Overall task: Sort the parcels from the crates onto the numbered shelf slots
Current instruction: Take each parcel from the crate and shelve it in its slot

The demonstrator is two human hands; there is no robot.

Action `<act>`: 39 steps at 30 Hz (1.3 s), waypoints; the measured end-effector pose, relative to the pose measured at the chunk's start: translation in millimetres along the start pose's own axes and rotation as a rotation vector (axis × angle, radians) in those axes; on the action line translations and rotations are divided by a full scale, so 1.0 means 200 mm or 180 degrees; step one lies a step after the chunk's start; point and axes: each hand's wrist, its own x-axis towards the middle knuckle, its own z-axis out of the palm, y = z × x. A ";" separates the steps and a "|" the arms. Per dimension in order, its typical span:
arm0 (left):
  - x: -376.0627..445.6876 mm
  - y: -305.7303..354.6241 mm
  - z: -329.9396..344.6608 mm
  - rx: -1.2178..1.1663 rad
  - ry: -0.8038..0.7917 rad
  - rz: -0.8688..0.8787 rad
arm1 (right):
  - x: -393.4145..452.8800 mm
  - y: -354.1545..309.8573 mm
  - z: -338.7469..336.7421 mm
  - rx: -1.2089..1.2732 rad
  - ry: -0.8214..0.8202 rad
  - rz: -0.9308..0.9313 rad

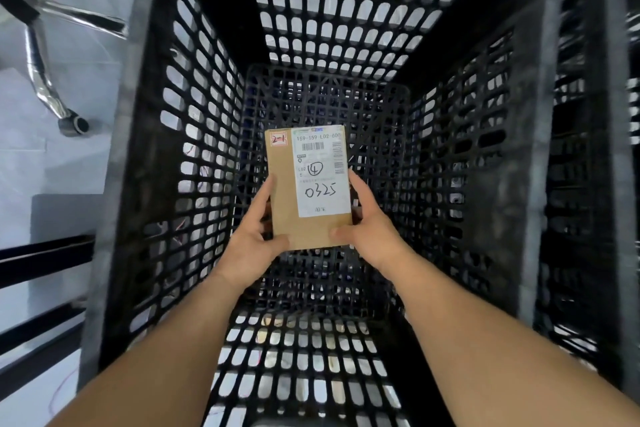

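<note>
Floor (52, 156): pale, beside the black crate (145, 149).
Parcel (308, 187): brown box, inside the crate.
Left hand (254, 236): grips its left edge.
Right hand (367, 222): grips its right edge.

1. The parcel (308, 191) gripped between the left hand (251, 239) and the right hand (367, 222) is plain brown cardboard, matt and smooth.
2. The label (322, 173) on its top face, between the two thumbs, is white paper with a faint sheen, bearing printed text and handwritten ink; a small red-edged sticker (279, 139) sits at the corner farthest from the left hand.
3. The crate (349, 28) around both hands is black moulded plastic, perforated, dull and scuffed, its rim greyed as if dusty.
4. The chair base (45, 55), far left of the left hand, is polished chromed metal, glossy.
5. The floor (79, 87) under it looks pale, smooth and slightly reflective, possibly tile.
</note>
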 end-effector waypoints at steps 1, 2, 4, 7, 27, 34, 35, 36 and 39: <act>-0.01 0.02 -0.01 0.0021 0.0006 0.0042 | -0.01 -0.02 -0.01 -0.0013 0.0033 -0.0046; -0.01 0.05 -0.02 0.0056 0.0015 0.0078 | -0.03 -0.05 -0.02 -0.0013 0.0061 -0.0095; -0.04 0.15 -0.04 0.0097 0.0060 0.0183 | -0.07 -0.13 -0.05 -0.0011 0.0099 -0.0240; -0.11 0.33 -0.09 0.0141 0.0061 0.0515 | -0.19 -0.30 -0.11 -0.0109 0.0131 -0.0586; -0.98 1.47 -0.20 0.0330 -0.0636 0.2292 | -1.48 -1.17 -0.50 -0.0413 0.0075 -0.1983; -1.26 1.74 -0.13 0.0495 -0.1052 0.2803 | -1.96 -1.26 -0.57 -0.0473 0.0565 -0.2420; -1.29 1.78 -0.12 0.0539 -0.1113 0.2865 | -2.02 -1.26 -0.57 -0.0506 0.0647 -0.2478; -1.31 1.81 -0.11 0.0578 -0.1192 0.2912 | -2.08 -1.26 -0.58 -0.0518 0.0726 -0.2520; -1.38 1.90 -0.07 0.0700 -0.1449 0.3091 | -2.25 -1.24 -0.59 -0.0451 0.0957 -0.2620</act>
